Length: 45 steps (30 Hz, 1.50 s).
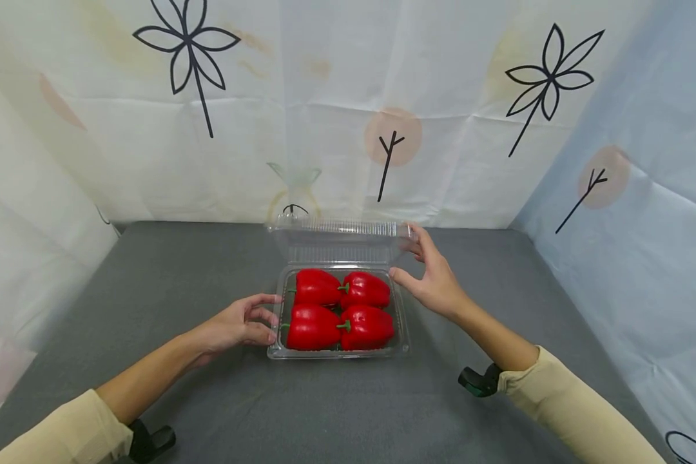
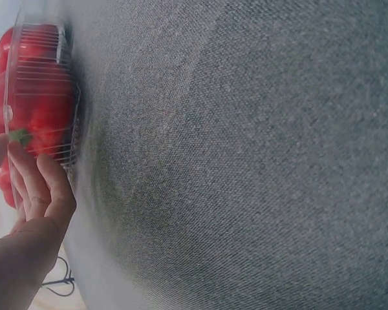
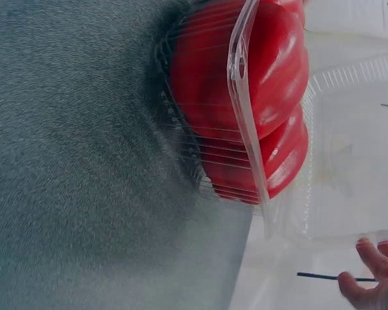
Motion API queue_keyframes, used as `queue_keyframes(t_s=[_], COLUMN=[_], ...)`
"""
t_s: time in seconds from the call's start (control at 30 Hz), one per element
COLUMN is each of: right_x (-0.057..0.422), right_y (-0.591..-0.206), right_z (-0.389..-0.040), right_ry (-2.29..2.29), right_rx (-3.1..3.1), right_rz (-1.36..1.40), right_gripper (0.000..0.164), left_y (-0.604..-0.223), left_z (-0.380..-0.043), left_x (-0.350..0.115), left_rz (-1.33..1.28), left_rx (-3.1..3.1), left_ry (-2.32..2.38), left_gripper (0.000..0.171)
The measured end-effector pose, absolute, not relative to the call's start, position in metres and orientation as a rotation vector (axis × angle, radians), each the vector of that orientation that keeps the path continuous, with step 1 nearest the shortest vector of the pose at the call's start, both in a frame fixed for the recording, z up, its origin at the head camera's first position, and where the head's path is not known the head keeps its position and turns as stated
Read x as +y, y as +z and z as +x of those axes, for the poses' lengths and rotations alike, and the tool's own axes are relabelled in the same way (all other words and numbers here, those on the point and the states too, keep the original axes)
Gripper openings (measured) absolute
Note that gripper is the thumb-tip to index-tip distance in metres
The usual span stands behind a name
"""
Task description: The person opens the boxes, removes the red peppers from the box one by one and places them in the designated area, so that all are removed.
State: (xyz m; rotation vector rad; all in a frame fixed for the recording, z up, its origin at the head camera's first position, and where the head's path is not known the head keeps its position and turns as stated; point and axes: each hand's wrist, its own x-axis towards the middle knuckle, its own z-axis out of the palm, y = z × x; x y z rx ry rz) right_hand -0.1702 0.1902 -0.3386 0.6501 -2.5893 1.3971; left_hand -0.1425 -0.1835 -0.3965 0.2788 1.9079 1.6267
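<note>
A clear plastic clamshell container (image 1: pixel 341 354) sits on the grey tabletop with several red bell peppers (image 1: pixel 367 327) lying in its base in two rows. Its hinged clear lid (image 1: pixel 339 248) stands raised at the back; the right wrist view shows the lid (image 3: pixel 349 148) too. At the base's left rim, my left hand (image 1: pixel 245 325) touches the edge with loosely bent fingertips. My right hand (image 1: pixel 437 280) has its fingers against the lid's right edge, the thumb apart from them near the base's back right corner. Peppers (image 2: pixel 42 97) show through the ribbed wall in the left wrist view.
Grey cloth (image 1: pixel 209 399) covers the table around the container. Behind the table hangs a white curtain (image 1: pixel 330 77) printed with flowers and twigs, and a pale blue one (image 1: pixel 644 258) closes the right side. Dark bands with devices (image 1: pixel 480 381) are worn near both cuffs.
</note>
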Motion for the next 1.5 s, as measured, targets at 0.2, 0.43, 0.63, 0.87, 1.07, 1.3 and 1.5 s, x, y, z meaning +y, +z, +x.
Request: queue_keyframes(t_s=[0.2,0.43,0.63,0.87,1.07,1.3,1.5], right_x=[0.187,0.181,0.176,0.174,0.173,0.173,0.174], right_y=[-0.345,-0.347,-0.347,-0.357,-0.363,-0.369,-0.378], right_z=[-0.185,-0.205,-0.213,-0.216,-0.217,-0.217,-0.215], right_ry=[1.554,1.521,1.505,1.533,1.521,1.491,1.404], right_rx=[-2.5,-2.582,-2.671,-2.722,-2.764,-2.808,-2.978], right_rz=[0.623,0.536,0.501,0.44,0.378,0.323,0.289], right_gripper=[0.084,0.085,0.087,0.086,0.086,0.086,0.086], left_y=[-0.396,-0.394,-0.395,-0.395,-0.395,-0.397,-0.397], left_z=[-0.142,-0.141,-0.14,-0.137,-0.136,-0.135,-0.133], left_x=[-0.184,-0.184,-0.184,-0.184,-0.184,-0.185,-0.186], left_rz=[0.292,0.29,0.275,0.267,0.292,0.313,0.309], left_rx=[1.903,1.895,1.876,1.857,1.845,1.836,1.826], left_ry=[1.633,1.64,1.65,1.644,1.646,1.647,1.648], left_gripper=[0.074,0.074,0.075,0.073,0.072,0.071,0.072])
